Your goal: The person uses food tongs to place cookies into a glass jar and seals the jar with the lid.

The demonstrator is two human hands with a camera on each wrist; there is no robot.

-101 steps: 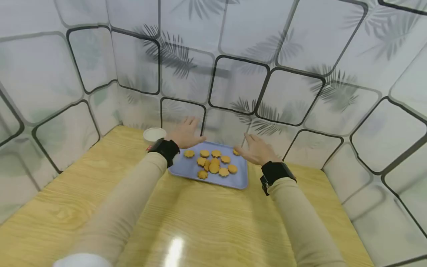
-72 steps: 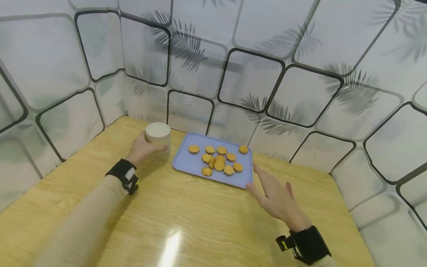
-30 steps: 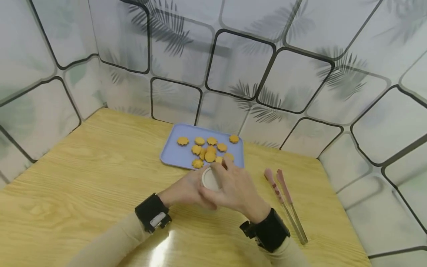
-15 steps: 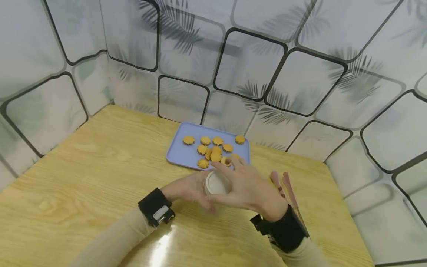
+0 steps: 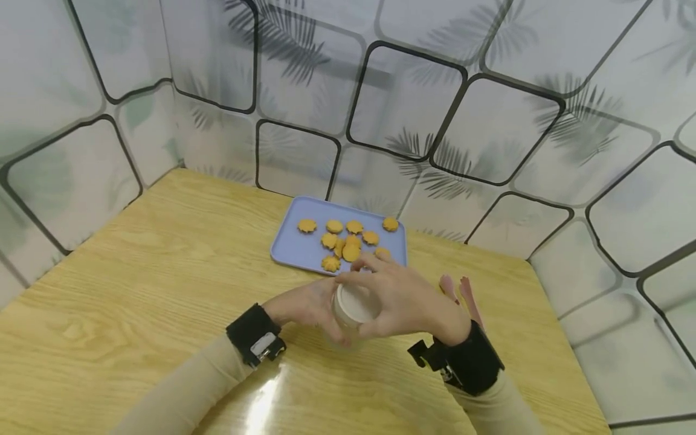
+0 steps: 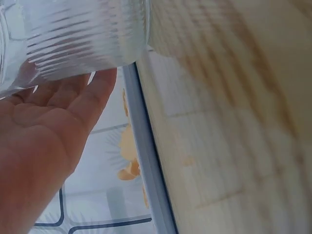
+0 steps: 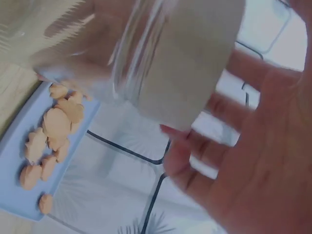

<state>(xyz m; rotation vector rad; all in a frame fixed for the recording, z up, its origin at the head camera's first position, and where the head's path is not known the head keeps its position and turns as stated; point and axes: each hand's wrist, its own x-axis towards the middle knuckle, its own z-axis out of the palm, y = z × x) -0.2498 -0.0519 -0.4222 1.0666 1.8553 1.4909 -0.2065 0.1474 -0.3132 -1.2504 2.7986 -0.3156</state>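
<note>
Just in front of the tray, my left hand (image 5: 306, 305) holds a clear ribbed jar (image 6: 87, 36) around its body. A white lid (image 7: 187, 63) sits on the jar, and the fingers and thumb of my right hand (image 5: 408, 297) curl round its edge. In the head view the lid's top is partly covered by those fingers. Behind the jar lies a light blue tray (image 5: 290, 244) bearing several golden scalloped cookies (image 5: 351, 252). A few cookies at the tray's front right are hidden by my right hand.
Pink-tipped tongs (image 5: 470, 299) lie on the wooden table (image 5: 163, 266) right of the tray, mostly behind my right wrist. A patterned curtain (image 5: 304, 160) closes in the table at the back and sides.
The jar has come from the back left to the middle, in my left hand. My right hand has moved from beside the tray onto the lid, and its fingers have shifted round it.
</note>
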